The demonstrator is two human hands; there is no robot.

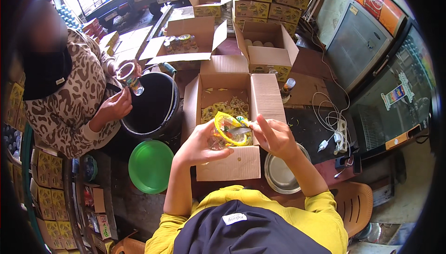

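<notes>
My left hand is wrapped round the side of a clear jar with a yellow rim, held over an open cardboard box. At the jar's mouth, my right hand grips a small knife, its grey blade lying across the opening. A strip of yellow and green printed film shows by the right fingertips; whether it is still joined to the jar I cannot tell. Crumpled yellowish scraps cover the bottom of the box.
A co-worker at the left handles a clear jar over a black bucket. A green basin and a metal basin flank my box. Open cartons with jars stand behind; white cables lie at right.
</notes>
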